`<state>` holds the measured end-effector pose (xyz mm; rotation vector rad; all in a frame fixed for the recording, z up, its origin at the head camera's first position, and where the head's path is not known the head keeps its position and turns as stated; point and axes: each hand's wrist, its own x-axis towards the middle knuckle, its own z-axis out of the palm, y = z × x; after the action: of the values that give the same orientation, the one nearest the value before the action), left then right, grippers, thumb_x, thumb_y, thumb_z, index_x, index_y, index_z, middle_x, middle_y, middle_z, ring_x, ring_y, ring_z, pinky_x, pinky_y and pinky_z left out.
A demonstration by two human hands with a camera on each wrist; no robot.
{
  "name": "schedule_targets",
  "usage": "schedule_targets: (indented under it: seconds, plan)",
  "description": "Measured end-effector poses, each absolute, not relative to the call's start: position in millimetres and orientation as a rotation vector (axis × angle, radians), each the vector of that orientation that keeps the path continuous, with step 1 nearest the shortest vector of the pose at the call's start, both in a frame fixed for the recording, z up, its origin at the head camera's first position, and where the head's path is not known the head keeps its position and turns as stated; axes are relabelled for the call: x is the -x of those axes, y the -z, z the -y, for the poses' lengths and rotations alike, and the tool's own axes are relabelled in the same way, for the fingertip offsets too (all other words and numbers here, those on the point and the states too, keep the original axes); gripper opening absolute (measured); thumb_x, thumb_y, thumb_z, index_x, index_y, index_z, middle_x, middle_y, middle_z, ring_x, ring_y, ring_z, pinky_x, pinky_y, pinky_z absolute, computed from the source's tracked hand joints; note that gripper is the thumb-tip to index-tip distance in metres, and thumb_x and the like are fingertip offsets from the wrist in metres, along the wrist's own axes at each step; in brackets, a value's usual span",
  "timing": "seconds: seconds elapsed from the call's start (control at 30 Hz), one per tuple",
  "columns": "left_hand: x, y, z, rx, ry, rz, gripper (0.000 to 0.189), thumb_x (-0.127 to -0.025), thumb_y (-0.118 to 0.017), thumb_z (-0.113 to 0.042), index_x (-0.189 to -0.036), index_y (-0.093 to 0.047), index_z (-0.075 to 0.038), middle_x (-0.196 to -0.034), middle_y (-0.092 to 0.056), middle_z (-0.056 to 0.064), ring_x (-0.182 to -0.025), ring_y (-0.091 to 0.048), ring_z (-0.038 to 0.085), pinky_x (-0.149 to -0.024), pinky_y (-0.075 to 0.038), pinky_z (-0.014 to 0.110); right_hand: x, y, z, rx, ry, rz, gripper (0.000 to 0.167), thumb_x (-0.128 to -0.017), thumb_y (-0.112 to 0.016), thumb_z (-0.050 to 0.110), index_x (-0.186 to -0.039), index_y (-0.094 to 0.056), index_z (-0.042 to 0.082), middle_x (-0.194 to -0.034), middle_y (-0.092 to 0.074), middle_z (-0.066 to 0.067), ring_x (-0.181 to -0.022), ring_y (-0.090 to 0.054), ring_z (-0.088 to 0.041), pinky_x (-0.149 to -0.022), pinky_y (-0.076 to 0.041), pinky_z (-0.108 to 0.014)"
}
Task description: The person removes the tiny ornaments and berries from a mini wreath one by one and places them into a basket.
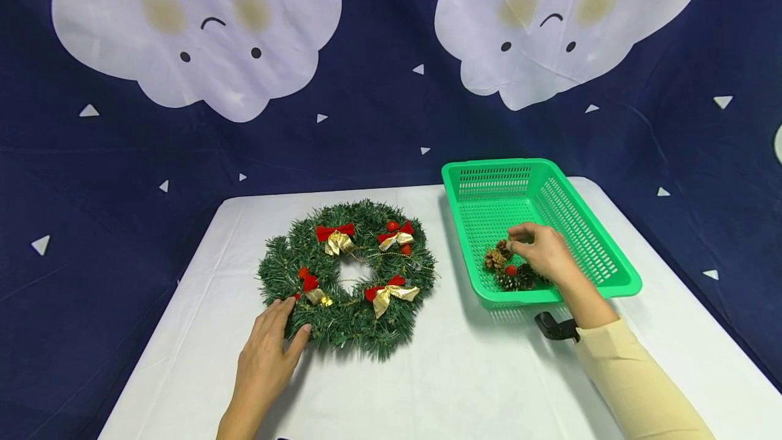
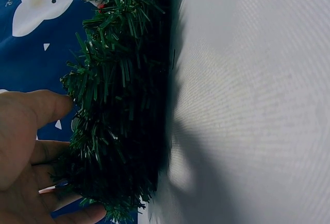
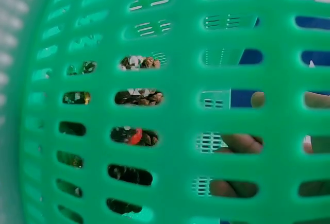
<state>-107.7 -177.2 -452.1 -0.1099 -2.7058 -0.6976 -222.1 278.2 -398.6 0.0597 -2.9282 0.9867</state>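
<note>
A green wreath [image 1: 379, 331] with red-and-gold bows lies on the white table. My left hand [image 1: 265, 352] rests against its lower left edge, fingers spread and slightly bent. In the left wrist view, the thumb and fingertips touch the wreath's bristles [image 2: 111, 110]. My right hand [image 1: 544, 250] is inside the green basket [image 1: 601, 236], loosely curled just above a small brown pine cone [image 1: 504, 248]. Through the basket's slots, the right wrist view shows fingers [image 3: 237, 188] apart from the pine cones [image 3: 139, 98], with nothing visible between them.
Beside the brown cone lie a golden pine cone [image 1: 494, 260] and dark, white-tipped pine cones [image 1: 508, 282] with a red berry [image 1: 510, 269]. A black wrist-camera mount [image 1: 554, 326] sits below the basket's near rim. A dark blue cloud-printed curtain [image 1: 379, 73] hangs behind the table.
</note>
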Motion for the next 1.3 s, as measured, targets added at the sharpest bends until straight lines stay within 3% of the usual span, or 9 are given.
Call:
schedule_targets:
  seconds: [0.37,1.3]
  plan:
    - [108,451,177,0.111,0.697,2.705,0.056,-0.089,-0.064,-0.031,-0.136,-0.049,-0.004,-0.137,-0.052,0.020,-0.129,-0.044,0.034,-0.094,-0.045,0.058,218,396,-272,-0.074,-0.958,2.810,0.033,-0.091,-0.061,0.023,-0.119,-0.061,0.007,-0.114,-0.067,-0.017,-0.110,-0.058,-0.040,-0.083,-0.050,-0.052]
    - [108,452,177,0.129,0.692,2.672,0.056,-0.088,-0.065,-0.030,-0.135,-0.050,-0.003,-0.136,-0.052,0.021,-0.128,-0.045,0.035,-0.093,-0.046,0.058,210,385,-202,-0.205,-1.141,2.518,0.028,-0.087,-0.066,0.023,-0.113,-0.066,0.010,-0.107,-0.071,-0.010,-0.103,-0.064,-0.027,-0.086,-0.050,-0.046]
